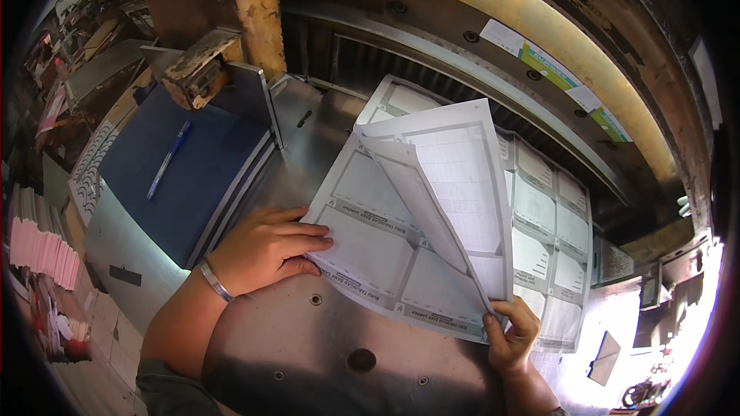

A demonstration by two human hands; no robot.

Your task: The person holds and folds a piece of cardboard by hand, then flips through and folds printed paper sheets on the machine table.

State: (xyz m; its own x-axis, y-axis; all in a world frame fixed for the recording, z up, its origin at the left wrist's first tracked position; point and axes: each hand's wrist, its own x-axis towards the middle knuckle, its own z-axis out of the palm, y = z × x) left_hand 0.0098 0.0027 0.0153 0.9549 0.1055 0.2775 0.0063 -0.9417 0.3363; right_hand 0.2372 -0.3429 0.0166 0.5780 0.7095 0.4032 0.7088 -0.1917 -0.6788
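Large printed paper sheets (370,250) with grey-bordered panels lie over the metal bed in front of me. At their left edge is my left hand (266,250), fingers over the paper and thumb along the edge, gripping it. My right hand (512,335) pinches the near right corner between thumb and fingers. Next to that hand, a raised sheet (459,177) curls up and folds back, showing its paler side. Behind and to the right, more printed sheets (539,223) lie flat, partly covered by the raised one.
Left of the sheets sits a dark blue stack (181,177) with a blue pen (169,160) on it. A heavy yellowed machine beam (570,54) spans the back. Bolt holes dot the metal bed (331,354). Pink paper stacks (46,239) stand at far left.
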